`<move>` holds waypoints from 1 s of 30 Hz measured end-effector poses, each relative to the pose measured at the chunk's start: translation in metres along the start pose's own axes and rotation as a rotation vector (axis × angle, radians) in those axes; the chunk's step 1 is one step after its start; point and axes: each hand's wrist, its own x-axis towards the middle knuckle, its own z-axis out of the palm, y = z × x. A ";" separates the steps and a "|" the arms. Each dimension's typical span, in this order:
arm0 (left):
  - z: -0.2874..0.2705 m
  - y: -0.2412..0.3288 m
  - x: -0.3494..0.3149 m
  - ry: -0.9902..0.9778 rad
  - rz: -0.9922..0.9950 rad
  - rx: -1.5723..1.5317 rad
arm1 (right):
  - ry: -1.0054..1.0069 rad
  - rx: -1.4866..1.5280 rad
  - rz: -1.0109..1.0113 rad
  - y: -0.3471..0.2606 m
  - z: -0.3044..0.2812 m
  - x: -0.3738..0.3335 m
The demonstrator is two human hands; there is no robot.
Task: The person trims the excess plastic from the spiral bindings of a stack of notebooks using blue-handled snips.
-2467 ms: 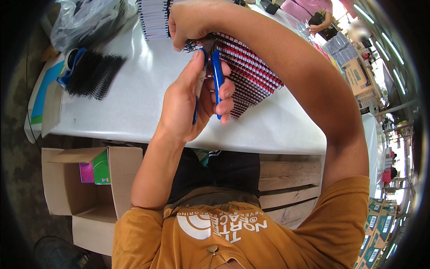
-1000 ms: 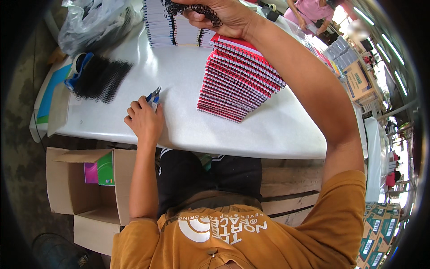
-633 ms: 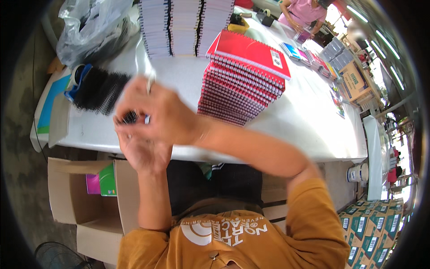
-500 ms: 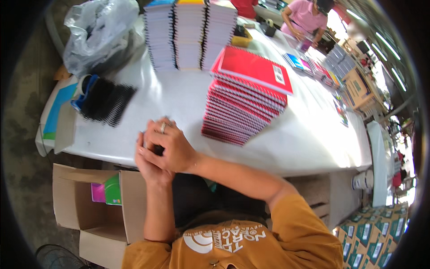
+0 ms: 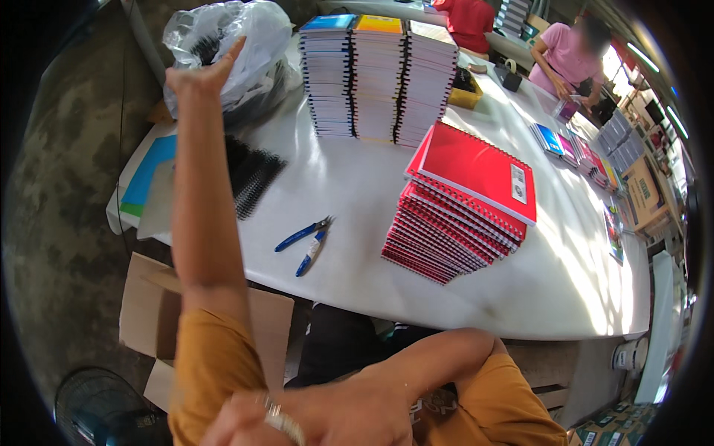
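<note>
My left arm stretches to the far left, where my left hand [image 5: 204,70] is at a clear plastic bag [image 5: 256,37], its visible fingers spread. Dark spiral coils [image 5: 206,49] show inside the bag. My right hand [image 5: 320,416] is low at the bottom edge, beside my left sleeve, smeared by motion; its fingers are partly cut off. On the white table lie blue-handled wire cutters [image 5: 303,245], jaws pointing away from me, with neither hand on them. More black spiral coils [image 5: 256,178] lie just right of my left forearm.
A stack of red spiral notebooks [image 5: 468,186] stands right of the cutters. Behind it rise tall stacks of bound books [image 5: 375,85]. A cardboard box [image 5: 268,323] sits below the table's front edge, near a black fan [image 5: 100,409]. A person in pink [image 5: 569,59] works at the far right.
My hands have parted. The left has reached far forward to the plastic bag, while the right has drawn back toward my body. The cutters now show on the table. The view has shifted.
</note>
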 end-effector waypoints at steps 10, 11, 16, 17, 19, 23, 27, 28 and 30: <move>-0.184 -0.071 -0.172 -0.373 0.331 2.218 | -0.366 -0.171 -0.012 -0.025 -0.012 -0.009; -0.193 -0.085 -0.209 -0.230 0.220 2.509 | -0.472 -0.321 0.021 -0.033 -0.021 -0.010; -0.202 -0.104 -0.280 -0.075 0.160 2.614 | -0.507 -1.655 0.208 -0.092 -0.029 -0.019; -0.210 -0.101 -0.273 -0.073 0.101 2.370 | -0.355 -1.987 0.235 -0.103 -0.039 -0.021; -0.195 -0.100 -0.269 0.099 0.056 1.704 | -0.183 -2.625 0.023 -0.124 -0.070 -0.007; -0.098 -0.123 -0.291 -0.163 -0.533 0.423 | 0.056 -2.754 0.153 -0.155 -0.091 -0.009; -0.073 -0.149 -0.295 -0.412 -0.752 0.144 | 0.178 -2.654 0.179 -0.158 -0.094 -0.009; -0.067 -0.152 -0.294 -0.419 -0.782 0.168 | 0.187 -2.650 0.177 -0.159 -0.094 -0.009; -0.066 -0.157 -0.291 -0.410 -0.811 0.117 | 0.183 -2.649 0.167 -0.160 -0.095 -0.011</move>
